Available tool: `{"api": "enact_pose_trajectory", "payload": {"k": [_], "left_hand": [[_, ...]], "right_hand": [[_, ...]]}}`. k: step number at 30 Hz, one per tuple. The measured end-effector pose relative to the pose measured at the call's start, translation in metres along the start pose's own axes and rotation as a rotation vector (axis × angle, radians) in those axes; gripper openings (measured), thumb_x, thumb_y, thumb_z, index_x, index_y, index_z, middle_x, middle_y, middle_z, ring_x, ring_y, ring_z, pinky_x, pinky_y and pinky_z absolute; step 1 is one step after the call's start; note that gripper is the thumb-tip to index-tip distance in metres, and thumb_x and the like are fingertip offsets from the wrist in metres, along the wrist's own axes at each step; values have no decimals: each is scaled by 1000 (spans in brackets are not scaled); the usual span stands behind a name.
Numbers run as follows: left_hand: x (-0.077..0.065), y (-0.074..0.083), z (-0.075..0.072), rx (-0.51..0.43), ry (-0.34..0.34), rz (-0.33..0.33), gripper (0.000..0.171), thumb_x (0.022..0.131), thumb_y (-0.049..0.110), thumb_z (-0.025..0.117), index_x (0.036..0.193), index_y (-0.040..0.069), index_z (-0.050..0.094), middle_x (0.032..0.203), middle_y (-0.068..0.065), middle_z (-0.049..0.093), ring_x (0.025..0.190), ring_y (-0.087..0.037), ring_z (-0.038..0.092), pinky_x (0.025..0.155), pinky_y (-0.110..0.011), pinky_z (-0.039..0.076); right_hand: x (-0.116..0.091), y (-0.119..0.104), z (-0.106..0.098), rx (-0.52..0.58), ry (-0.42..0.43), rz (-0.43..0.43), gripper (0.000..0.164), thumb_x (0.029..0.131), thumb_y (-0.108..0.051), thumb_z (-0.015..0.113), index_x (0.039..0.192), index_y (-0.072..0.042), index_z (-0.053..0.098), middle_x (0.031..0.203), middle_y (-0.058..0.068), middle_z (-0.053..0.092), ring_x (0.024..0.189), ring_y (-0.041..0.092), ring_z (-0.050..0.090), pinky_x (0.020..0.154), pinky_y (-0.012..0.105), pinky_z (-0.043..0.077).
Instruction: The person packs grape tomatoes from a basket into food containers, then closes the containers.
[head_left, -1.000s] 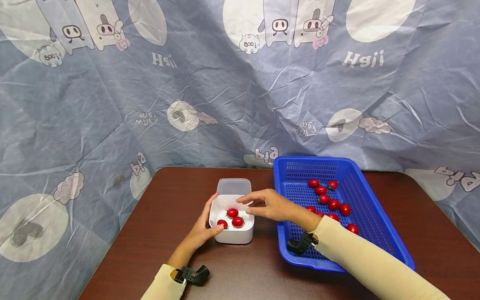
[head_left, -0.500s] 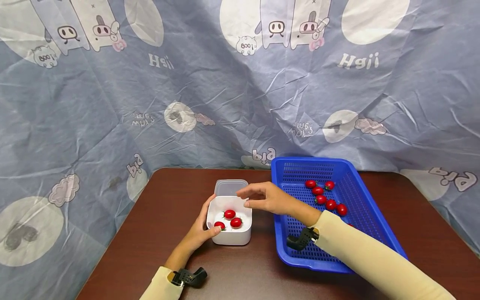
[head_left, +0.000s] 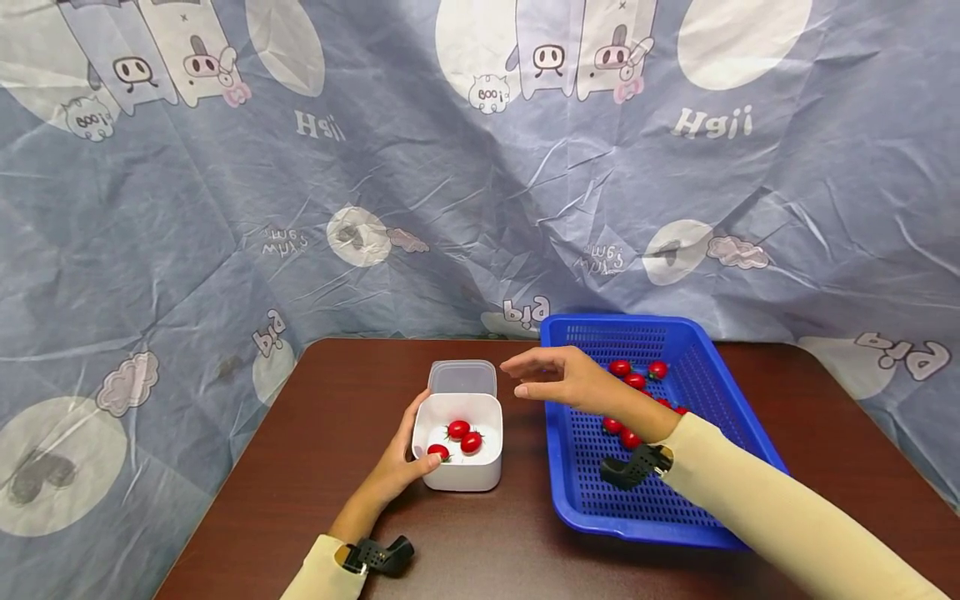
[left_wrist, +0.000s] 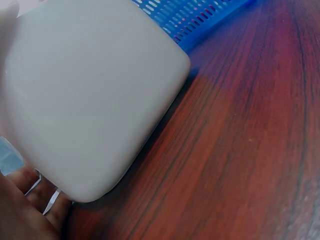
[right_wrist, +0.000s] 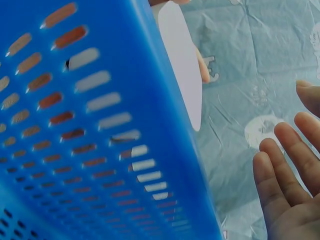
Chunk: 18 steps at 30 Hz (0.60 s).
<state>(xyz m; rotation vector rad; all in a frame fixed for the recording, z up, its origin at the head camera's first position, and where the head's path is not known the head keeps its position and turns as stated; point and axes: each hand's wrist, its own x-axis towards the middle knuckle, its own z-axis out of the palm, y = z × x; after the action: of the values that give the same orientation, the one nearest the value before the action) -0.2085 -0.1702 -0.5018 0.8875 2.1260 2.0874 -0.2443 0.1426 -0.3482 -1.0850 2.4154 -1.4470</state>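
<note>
A small white container (head_left: 463,478) stands on the table with three cherry tomatoes (head_left: 459,430) inside. My left hand (head_left: 393,471) grips its left side, thumb over the near-left corner of the rim and fingers along the outer wall. In the left wrist view the container wall (left_wrist: 95,100) fills much of the frame. My right hand (head_left: 573,383) is in the air over the left edge of the blue basket (head_left: 558,492), fingers extended and holding nothing. The right wrist view shows those fingers (right_wrist: 282,170) spread loosely past the basket rim. Several cherry tomatoes (head_left: 619,367) lie in the basket, partly hidden by my right arm.
A translucent lid (head_left: 463,377) lies right behind the container. The basket covers much of the right part of the brown table (head_left: 315,433). A patterned grey-blue cloth (head_left: 420,167) hangs behind and to the sides.
My right hand has moved right and up from over the container toward the basket. One tomato in the container has shifted slightly. The left hand keeps its grip.
</note>
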Motion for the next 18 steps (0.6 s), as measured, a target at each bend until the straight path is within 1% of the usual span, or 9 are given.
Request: {"api": "enact_pose_trajectory", "payload": {"k": [2,3,6,8,9,10,13,16,18], "left_hand": [[0,0,0,-1,3,-11,91,83,17,68,155,17,12,153,-11,24,135,-35,27,103,-44,37],[-1,0,0,3,5,-15,92,83,17,68,155,15,11,153,-11,24,135,-35,27,104,-44,37],[-2,0,1,5,10,-29,93,83,18,68,155,14,10,153,-10,25,135,-35,27,104,-45,36],[-3,-1,2,5,9,-23,93,83,17,68,155,14,10,153,-11,25,134,-36,28,103,-46,37],[-3,-1,2,2,6,-15,93,83,16,68,155,14,10,152,-12,26,134,-37,28,102,-45,38],[-3,-1,3,-4,4,-9,93,83,15,68,155,13,10,152,-13,26,133,-37,29,101,-45,39],[-3,-1,3,-14,-4,12,93,83,14,68,155,11,9,151,-16,26,132,-40,29,99,-44,41],[-2,0,2,-15,-5,19,92,83,14,68,155,11,9,151,-17,26,132,-40,29,100,-44,40],[-1,0,1,-12,-6,23,92,83,14,68,155,11,9,152,-16,25,132,-40,29,101,-44,39]], "right_hand": [[-3,0,-3,-10,15,2,35,87,-6,69,122,-3,64,118,9,67,107,28,63,92,47,48],[-4,1,-5,-15,21,1,35,87,-6,69,122,-3,65,119,8,67,106,27,64,92,45,48],[-11,4,-10,0,36,17,34,88,-12,71,121,-11,66,118,3,67,105,21,64,90,39,50],[-15,8,-14,10,49,35,32,87,-18,72,119,-17,67,117,-1,67,105,20,64,89,33,50],[-17,10,-16,20,59,45,32,87,-21,72,119,-20,68,117,-3,67,106,20,64,88,32,50],[-20,12,-18,30,68,57,32,87,-22,73,119,-20,68,117,-3,67,107,23,64,88,32,51],[-26,19,-24,36,92,75,34,87,-22,73,120,-15,67,119,2,67,110,32,62,85,30,52],[-32,25,-32,40,107,74,37,88,-20,72,122,-9,66,120,11,65,111,34,61,85,28,52],[-35,28,-37,33,117,79,37,88,-20,72,122,-8,65,120,12,65,111,31,62,85,27,51]]}}
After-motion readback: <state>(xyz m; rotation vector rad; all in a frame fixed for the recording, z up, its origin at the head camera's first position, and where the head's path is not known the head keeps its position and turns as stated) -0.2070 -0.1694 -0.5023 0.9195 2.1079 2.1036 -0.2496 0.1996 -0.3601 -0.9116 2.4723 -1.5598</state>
